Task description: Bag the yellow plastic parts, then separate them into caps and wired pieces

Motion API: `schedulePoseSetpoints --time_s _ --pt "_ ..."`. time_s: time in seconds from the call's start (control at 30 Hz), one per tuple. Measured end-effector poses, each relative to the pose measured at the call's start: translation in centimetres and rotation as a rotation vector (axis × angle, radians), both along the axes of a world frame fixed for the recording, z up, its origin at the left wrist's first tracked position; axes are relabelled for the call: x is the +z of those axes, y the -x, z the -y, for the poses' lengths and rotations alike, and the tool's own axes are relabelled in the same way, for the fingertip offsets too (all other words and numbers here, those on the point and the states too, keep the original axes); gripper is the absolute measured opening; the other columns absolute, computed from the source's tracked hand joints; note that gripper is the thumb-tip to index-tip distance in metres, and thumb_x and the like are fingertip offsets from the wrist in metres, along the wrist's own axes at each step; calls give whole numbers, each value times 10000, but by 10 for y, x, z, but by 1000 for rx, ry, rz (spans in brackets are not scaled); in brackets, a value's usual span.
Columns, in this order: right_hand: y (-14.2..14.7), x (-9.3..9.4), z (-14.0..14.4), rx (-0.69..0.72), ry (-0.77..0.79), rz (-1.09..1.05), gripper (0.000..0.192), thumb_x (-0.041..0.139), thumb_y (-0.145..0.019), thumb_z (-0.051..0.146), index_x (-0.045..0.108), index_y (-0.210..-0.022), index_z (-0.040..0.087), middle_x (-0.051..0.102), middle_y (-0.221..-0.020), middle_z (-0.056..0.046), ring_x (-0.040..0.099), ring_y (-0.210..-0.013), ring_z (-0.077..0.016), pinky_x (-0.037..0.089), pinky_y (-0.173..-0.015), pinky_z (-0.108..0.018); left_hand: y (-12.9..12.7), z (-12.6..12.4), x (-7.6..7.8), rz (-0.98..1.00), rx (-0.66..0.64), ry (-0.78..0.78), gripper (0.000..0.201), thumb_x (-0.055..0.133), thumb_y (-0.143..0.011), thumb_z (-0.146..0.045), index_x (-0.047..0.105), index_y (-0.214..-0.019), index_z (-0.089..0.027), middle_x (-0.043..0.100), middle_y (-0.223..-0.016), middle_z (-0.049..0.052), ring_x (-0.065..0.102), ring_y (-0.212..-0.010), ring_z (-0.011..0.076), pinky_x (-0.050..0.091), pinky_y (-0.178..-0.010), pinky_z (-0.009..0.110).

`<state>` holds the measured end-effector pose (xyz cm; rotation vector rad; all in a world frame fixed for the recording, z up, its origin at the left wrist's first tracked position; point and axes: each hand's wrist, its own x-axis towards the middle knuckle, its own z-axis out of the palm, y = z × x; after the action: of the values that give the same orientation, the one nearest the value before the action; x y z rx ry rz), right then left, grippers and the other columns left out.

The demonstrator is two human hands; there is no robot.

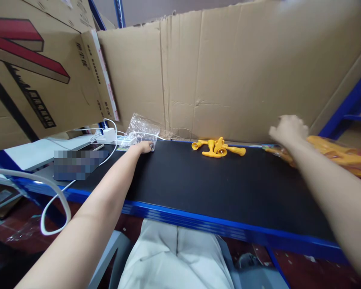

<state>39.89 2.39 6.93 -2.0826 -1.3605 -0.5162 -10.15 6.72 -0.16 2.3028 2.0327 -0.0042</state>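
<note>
Brown cardboard sheets point(228, 72) wall off the far side of a black work surface point(198, 188) edged in blue. At the far left of that surface the left hand point(144, 147) lies with its fingers curled onto a heap of clear plastic bags point(140, 130); whether it pinches a bag or only presses on one cannot be told. The bags are thin, crinkled and glossy, leaning against the cardboard. Just left of them sits a white charger point(109, 134) with a white cable point(55, 192) looping off the near left edge. At the far right the right hand point(289, 130), blurred, hovers loosely curled over a bag of yellow-orange plastic parts point(339, 154); its grip cannot be made out. Between the two hands, near the cardboard, a small cluster of yellow trumpet-shaped toys point(218, 147) lies loose, flared ends pointing various ways. Pale trousers point(174, 257) show below the near edge.
</note>
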Motion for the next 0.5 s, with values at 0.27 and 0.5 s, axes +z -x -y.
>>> schedulePoseSetpoints --time_s 0.27,0.5 --pt "-72 -45 16 -268 304 37 634 557 -773 473 469 -1268 86 423 -1288 -272 352 -1226 -349 298 -893 -493 -6 -14 2 -96 63 38 442 376 -833 -344 590 -1175 -163 541 -1277 117 508 -1165 260 385 -960 340" --pt "-76 -40 10 -380 382 -66 794 571 -743 515 308 -1363 95 358 -1329 -289 278 -1256 -379 168 -946 -573 -5 -25 -3 -106 93 56 755 423 -749 -645 453 -1323 -155 441 -1361 159 442 -1221 337 372 -978 423"
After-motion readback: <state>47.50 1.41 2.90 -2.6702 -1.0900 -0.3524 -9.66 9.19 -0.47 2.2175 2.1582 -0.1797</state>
